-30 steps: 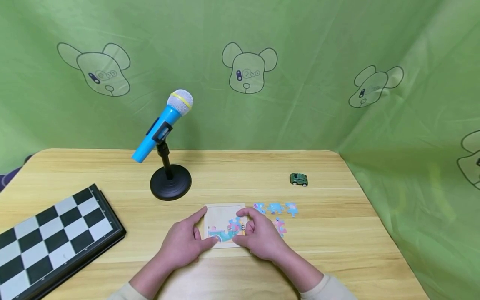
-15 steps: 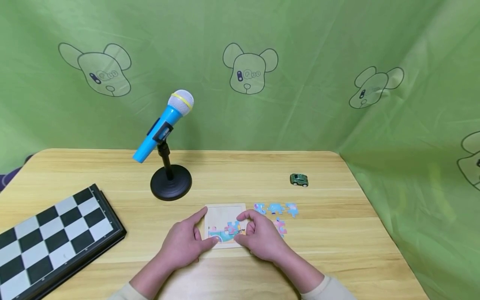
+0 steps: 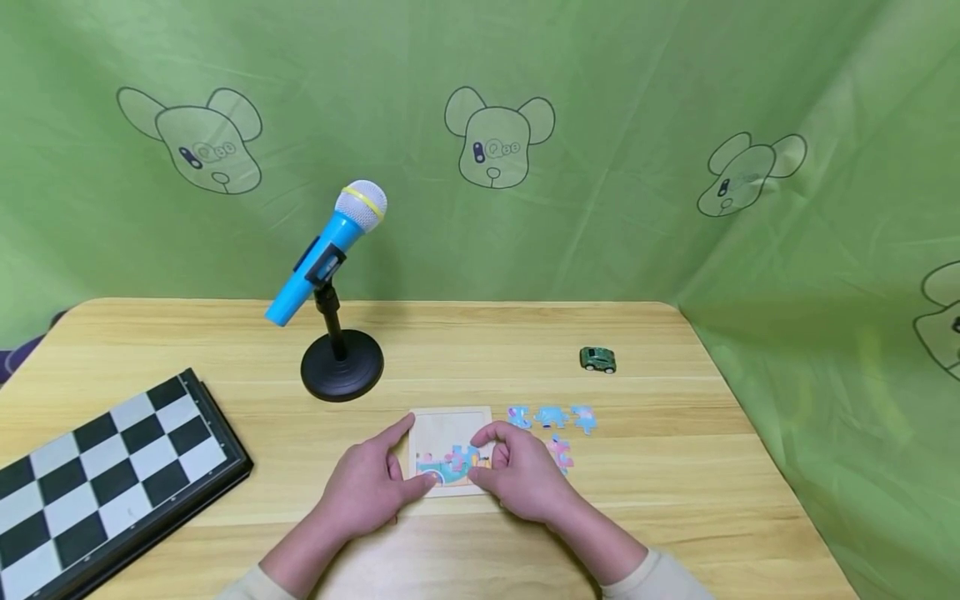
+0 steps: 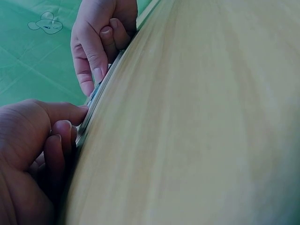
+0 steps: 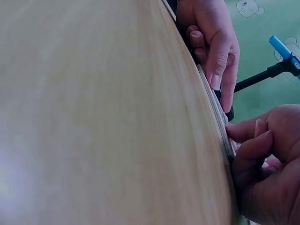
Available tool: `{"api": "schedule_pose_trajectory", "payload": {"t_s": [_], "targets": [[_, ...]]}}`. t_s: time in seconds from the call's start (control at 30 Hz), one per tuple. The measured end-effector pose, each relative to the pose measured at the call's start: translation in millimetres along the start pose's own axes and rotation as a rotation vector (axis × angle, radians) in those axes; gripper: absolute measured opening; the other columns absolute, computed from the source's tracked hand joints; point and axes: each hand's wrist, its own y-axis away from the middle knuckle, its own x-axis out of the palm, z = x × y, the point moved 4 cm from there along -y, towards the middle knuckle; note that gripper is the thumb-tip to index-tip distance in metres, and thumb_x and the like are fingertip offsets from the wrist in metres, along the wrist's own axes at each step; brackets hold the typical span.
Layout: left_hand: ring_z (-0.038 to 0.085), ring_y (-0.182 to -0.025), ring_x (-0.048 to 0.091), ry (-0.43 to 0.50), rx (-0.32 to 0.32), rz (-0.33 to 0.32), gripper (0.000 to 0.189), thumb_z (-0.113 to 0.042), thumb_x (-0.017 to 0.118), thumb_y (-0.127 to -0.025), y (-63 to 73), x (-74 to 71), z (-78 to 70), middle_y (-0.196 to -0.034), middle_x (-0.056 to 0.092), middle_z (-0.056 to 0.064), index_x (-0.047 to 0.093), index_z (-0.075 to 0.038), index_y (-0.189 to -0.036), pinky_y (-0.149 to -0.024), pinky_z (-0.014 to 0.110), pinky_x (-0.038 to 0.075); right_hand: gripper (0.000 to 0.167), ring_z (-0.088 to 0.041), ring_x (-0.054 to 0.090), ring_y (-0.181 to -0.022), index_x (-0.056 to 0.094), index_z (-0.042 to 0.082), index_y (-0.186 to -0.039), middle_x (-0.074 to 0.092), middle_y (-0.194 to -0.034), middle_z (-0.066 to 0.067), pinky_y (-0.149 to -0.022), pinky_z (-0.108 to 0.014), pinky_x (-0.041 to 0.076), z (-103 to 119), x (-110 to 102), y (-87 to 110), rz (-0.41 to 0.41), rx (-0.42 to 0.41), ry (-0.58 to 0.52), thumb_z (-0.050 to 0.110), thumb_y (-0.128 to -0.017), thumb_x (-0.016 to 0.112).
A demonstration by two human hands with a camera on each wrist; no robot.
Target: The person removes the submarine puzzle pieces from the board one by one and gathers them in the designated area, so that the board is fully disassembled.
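Note:
A square wooden puzzle tray (image 3: 448, 423) lies flat before me, its lower part covered by a teal and pink picture. My left hand (image 3: 371, 483) holds the tray at its left side, index finger at the upper left corner and thumb low on the front. From the right, my right hand (image 3: 528, 471) holds a blue and pink jigsaw piece (image 3: 461, 457) with thumb and index finger, over the picture inside the tray. Its other fingers are curled. Both wrist views see the tray only edge-on, so the piece is hard to make out there.
Several loose jigsaw pieces (image 3: 552, 417) lie right of the tray, one (image 3: 559, 452) partly behind my right hand. Farther back are a green toy car (image 3: 597, 359) and a blue microphone (image 3: 311, 262) on a black stand (image 3: 341, 365). A checkered board (image 3: 120, 475) lies at left.
The jigsaw piece at my right fingertips has turned and shifted slightly left and down within the tray. My left hand and the tray have stayed in place.

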Motion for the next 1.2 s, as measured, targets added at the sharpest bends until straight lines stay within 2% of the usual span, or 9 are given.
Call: {"api": "schedule_pose_trajectory", "payload": {"t_s": [0.23, 0.57, 0.93, 1.07, 1.2], "targets": [[0.013, -0.035, 0.053, 0.025, 0.013, -0.008, 0.085, -0.032, 0.085, -0.080, 0.2, -0.3, -0.7, -0.054, 0.053, -0.004, 0.044, -0.005, -0.150, -0.047, 0.031, 0.043, 0.029, -0.012, 0.039, -0.050, 0.065, 0.009, -0.111, 0.044, -0.060, 0.002, -0.050, -0.026, 0.037, 0, 0, 0.9, 0.010, -0.020, -0.002, 0.010, -0.086, 0.078], [0.013, -0.036, 0.054, -0.002, 0.011, 0.000, 0.085, -0.031, 0.084, -0.081, -0.3, 1.5, 1.3, -0.054, 0.054, -0.005, 0.043, -0.004, -0.150, -0.047, 0.030, 0.044, 0.027, -0.011, 0.040, -0.049, 0.065, 0.008, -0.112, 0.045, -0.060, 0.002, -0.049, -0.026, 0.037, 1, 0, 1.9, 0.014, -0.040, 0.010, 0.013, -0.088, 0.077], [0.013, -0.036, 0.054, 0.015, 0.016, -0.005, 0.085, -0.032, 0.085, -0.080, -0.1, 0.9, 0.4, -0.054, 0.054, -0.005, 0.045, -0.005, -0.150, -0.047, 0.030, 0.043, 0.027, -0.010, 0.037, -0.049, 0.064, 0.006, -0.113, 0.043, -0.060, 0.003, -0.051, -0.026, 0.037, 4, -1, 6.3, 0.017, -0.048, -0.007, 0.016, -0.090, 0.076], [0.013, -0.036, 0.054, 0.002, 0.016, -0.004, 0.084, -0.032, 0.084, -0.081, -0.2, 1.0, 0.8, -0.054, 0.054, -0.005, 0.044, -0.005, -0.150, -0.047, 0.030, 0.043, 0.029, -0.009, 0.036, -0.049, 0.065, 0.007, -0.113, 0.042, -0.059, 0.003, -0.055, -0.027, 0.041, 7, -5, 10.7, -0.001, -0.055, -0.026, 0.016, -0.089, 0.077], [0.013, -0.036, 0.054, -0.007, 0.006, 0.001, 0.085, -0.031, 0.084, -0.081, 0.2, 0.9, 0.9, -0.054, 0.054, -0.005, 0.043, -0.004, -0.150, -0.047, 0.031, 0.044, 0.030, -0.008, 0.037, -0.050, 0.065, 0.007, -0.113, 0.042, -0.059, 0.004, -0.066, -0.029, 0.047, 9, -13, 16.3, -0.026, -0.075, -0.050, 0.012, -0.087, 0.079]]}}
